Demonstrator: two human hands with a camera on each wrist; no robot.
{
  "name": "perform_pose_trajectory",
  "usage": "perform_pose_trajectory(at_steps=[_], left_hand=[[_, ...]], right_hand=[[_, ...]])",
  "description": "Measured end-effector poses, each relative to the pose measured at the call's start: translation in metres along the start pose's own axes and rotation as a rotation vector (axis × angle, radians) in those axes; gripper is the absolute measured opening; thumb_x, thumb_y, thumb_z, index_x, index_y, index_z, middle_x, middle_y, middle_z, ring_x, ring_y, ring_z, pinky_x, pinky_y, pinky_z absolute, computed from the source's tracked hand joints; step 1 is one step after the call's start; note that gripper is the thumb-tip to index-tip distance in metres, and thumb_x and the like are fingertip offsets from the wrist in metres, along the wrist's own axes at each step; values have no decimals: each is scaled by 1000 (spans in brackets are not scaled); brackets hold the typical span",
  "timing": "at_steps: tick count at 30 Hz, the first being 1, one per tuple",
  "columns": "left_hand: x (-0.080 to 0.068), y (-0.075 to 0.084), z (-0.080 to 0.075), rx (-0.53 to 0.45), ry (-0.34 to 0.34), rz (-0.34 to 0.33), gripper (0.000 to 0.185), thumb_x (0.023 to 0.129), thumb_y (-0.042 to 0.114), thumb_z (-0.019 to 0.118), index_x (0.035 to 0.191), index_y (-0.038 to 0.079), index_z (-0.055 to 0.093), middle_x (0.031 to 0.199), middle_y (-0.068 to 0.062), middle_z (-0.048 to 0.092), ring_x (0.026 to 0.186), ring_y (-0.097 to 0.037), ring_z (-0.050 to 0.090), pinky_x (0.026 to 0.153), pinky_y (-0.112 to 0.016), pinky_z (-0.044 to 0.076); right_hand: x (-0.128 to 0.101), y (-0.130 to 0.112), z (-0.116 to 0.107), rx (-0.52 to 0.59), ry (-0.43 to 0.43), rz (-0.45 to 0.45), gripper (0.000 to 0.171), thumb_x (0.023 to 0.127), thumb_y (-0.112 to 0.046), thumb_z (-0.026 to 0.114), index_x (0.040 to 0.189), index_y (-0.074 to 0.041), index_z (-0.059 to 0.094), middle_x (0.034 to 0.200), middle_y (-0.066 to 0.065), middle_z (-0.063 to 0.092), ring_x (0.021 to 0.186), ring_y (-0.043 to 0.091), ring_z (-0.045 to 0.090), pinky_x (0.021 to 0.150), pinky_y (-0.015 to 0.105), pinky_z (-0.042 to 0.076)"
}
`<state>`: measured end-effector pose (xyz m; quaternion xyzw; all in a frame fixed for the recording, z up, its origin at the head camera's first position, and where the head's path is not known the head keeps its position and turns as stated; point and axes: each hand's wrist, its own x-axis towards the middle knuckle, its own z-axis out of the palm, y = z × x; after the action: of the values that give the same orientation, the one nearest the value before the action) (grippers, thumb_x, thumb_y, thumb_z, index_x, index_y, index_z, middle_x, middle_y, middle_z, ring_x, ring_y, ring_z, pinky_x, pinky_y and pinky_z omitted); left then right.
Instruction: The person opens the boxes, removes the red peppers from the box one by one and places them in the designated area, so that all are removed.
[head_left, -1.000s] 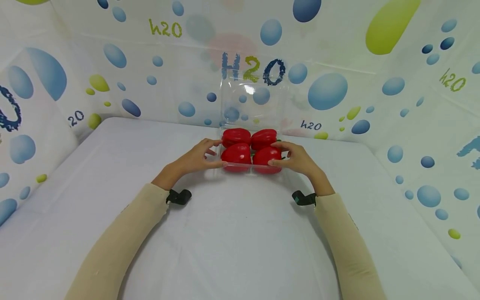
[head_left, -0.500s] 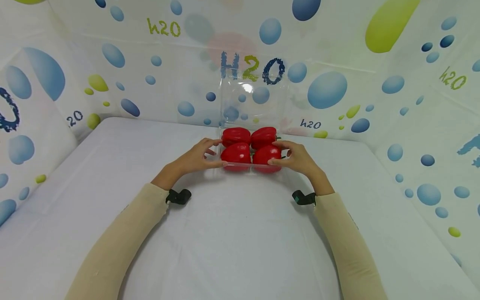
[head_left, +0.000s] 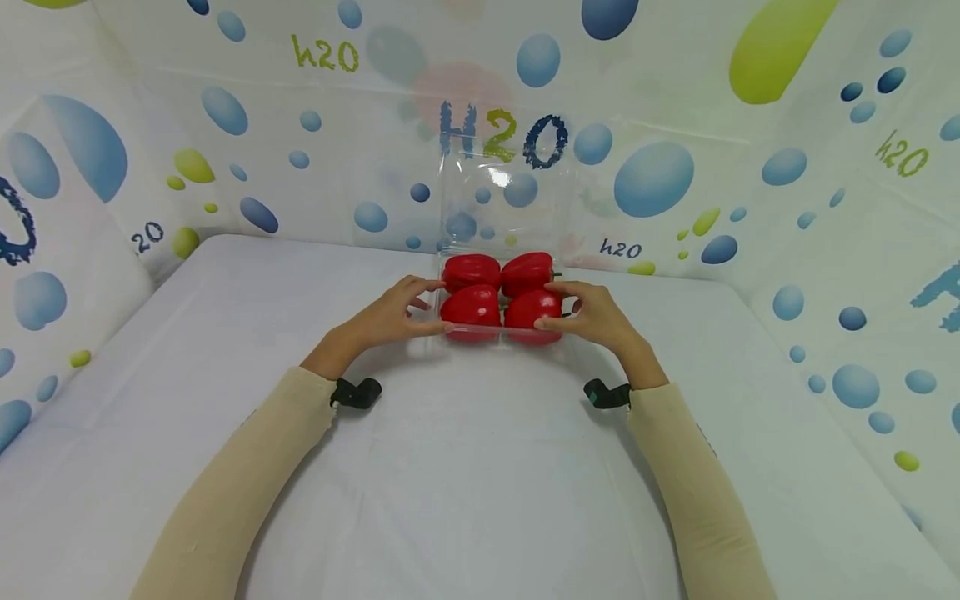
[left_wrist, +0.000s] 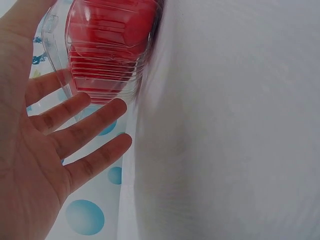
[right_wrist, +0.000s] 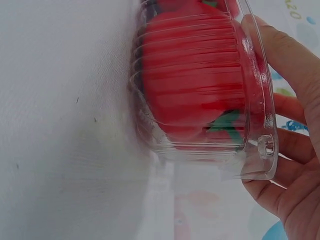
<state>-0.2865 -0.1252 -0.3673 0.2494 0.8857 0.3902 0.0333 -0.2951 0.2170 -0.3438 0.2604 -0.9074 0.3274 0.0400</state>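
Several red bell peppers (head_left: 471, 307) sit in two rows inside a clear plastic clamshell container (head_left: 480, 331), its lid (head_left: 491, 208) standing upright at the back. At the left end is my left hand (head_left: 386, 315), thumb at the front rim and index fingertip at the side. In the left wrist view its fingers (left_wrist: 87, 132) are straight and spread. My right hand (head_left: 596, 317) holds the right end, thumb over the front rim. The right wrist view shows the other fingers (right_wrist: 292, 145) behind the rim, and a green pepper stem (right_wrist: 227, 125) through the ribbed wall.
A white cloth covers the table (head_left: 480, 467), and the container stands near its far edge. Behind rises a white curtain (head_left: 360, 150) printed with blue and green drops and "H2O". Black wrist cameras (head_left: 357, 393) sit at both sleeve cuffs.
The head view has shifted very slightly. Both hands, the container and the peppers keep their places.
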Motion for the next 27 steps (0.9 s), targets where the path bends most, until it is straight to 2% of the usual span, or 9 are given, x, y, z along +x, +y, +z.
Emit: perform_pose_trajectory(at_steps=[8, 15, 22, 27], left_hand=[[0, 0, 1, 4, -4, -5, 76, 85, 36, 73, 148, 11, 38, 144, -15, 38, 121, -33, 54, 98, -51, 48], [0, 0, 1, 14, -3, -3, 77, 85, 36, 73, 149, 11, 38, 144, -15, 38, 122, -33, 54, 98, -51, 49], [-1, 3, 0, 10, -8, -13, 76, 86, 35, 73, 149, 11, 37, 144, -15, 38, 122, -33, 54, 98, -50, 49], [2, 2, 2, 6, -8, -18, 77, 86, 34, 73, 150, 11, 36, 145, -15, 38, 122, -33, 53, 98, -50, 49]], right_hand=[[-3, -1, 0, 11, 15, -12, 64, 80, -25, 81, 135, -3, 57, 122, 15, 62, 103, 35, 54, 75, 35, 52], [-4, -1, -1, 2, 14, -10, 63, 80, -25, 81, 134, -3, 57, 120, 15, 62, 102, 35, 55, 76, 35, 53], [0, -9, -3, -44, -59, 51, 67, 82, -28, 80, 137, -4, 52, 127, 15, 60, 112, 29, 53, 90, 43, 51], [0, -12, -7, -121, -157, 115, 75, 86, -33, 75, 146, -5, 41, 137, 18, 51, 123, 35, 48, 97, 47, 50]])
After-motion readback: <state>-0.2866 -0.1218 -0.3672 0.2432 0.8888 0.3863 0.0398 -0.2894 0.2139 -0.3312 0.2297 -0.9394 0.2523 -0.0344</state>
